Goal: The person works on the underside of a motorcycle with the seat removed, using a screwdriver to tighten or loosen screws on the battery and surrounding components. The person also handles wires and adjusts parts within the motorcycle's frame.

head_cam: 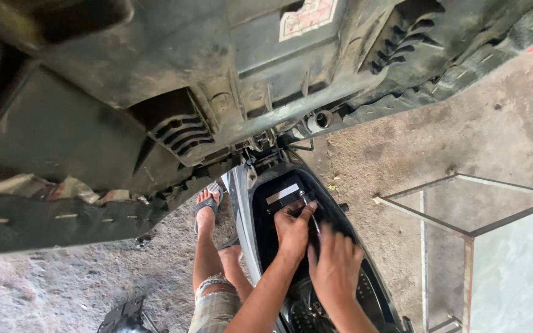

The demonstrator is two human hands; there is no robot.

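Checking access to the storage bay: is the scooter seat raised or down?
Raised: the seat's dirty underside fills the top, and both hands reach into the open compartment.

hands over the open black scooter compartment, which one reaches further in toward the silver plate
The left hand; its fingers touch a thin metal tool beside the silver plate, while the right hand sits lower, nearer the camera.

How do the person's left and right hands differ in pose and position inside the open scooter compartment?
The left hand reaches further in, its fingers curled at a thin metal tool near the pale label; the right hand sits nearer the camera, fingers spread flat, back upward. The left hand grips; the right hand only rests. Both are bare and inside the black storage compartment.
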